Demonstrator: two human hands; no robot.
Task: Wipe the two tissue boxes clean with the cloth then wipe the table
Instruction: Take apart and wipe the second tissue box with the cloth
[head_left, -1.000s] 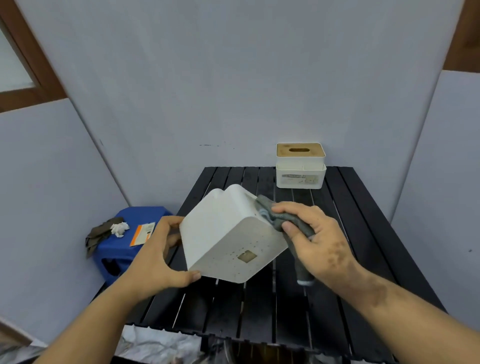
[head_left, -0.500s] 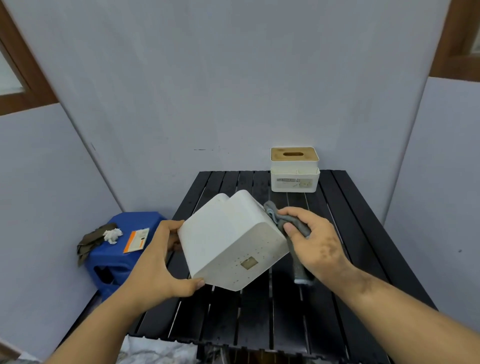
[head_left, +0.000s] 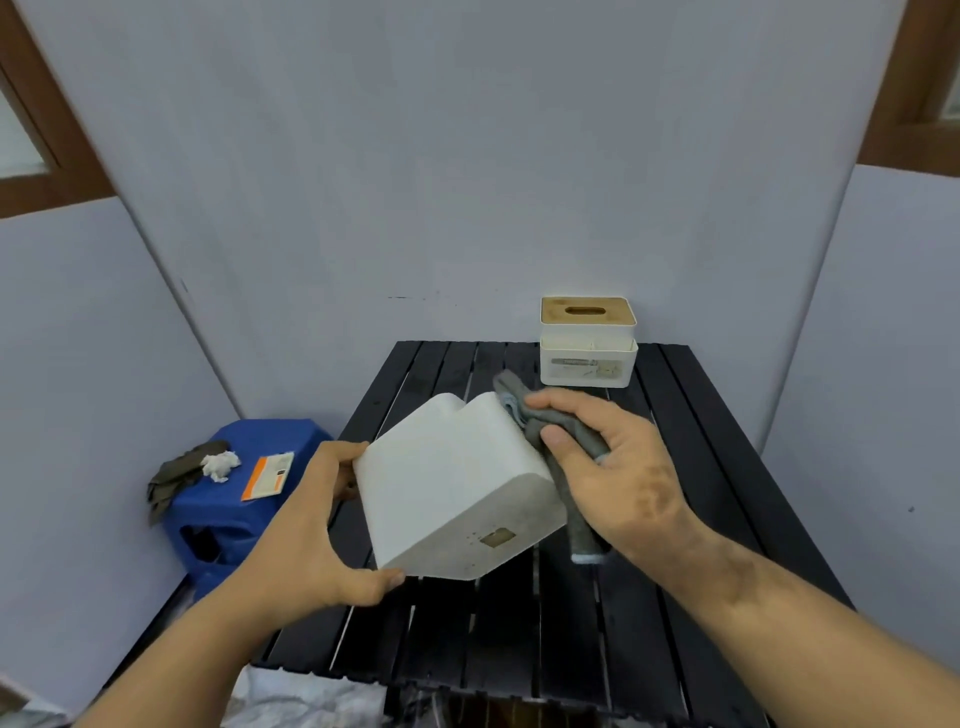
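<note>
white tissue box (head_left: 457, 493) held tilted above the dark slatted surface (head_left: 691, 467), near the middle, one of its faces with a small brownish patch turned toward the near edge. left hand (head_left: 306, 535) gripping the box's left side, thumb curled under the near lower corner, fingers (head_left: 348, 452) wrapped round the far left edge. right hand (head_left: 618, 473) pinching a grey cloth (head_left: 561, 452) and pressing it against the box's right side, thumb on the cloth, fingers curled over it; loose end of the cloth with a pale blue edge hanging down past the box's right corner. second tissue box (head_left: 588, 343), white with a wooden slotted lid, standing upright at the far right of the surface, well apart from the hands. off to the left and lower, a blue stool (head_left: 228, 514) carrying a dark rag (head_left: 176, 470), a crumpled white tissue (head_left: 221, 464) and an orange and white card (head_left: 269, 475). plain grey panels (head_left: 467, 156) closing in the scene on the far, left and right sides.
</note>
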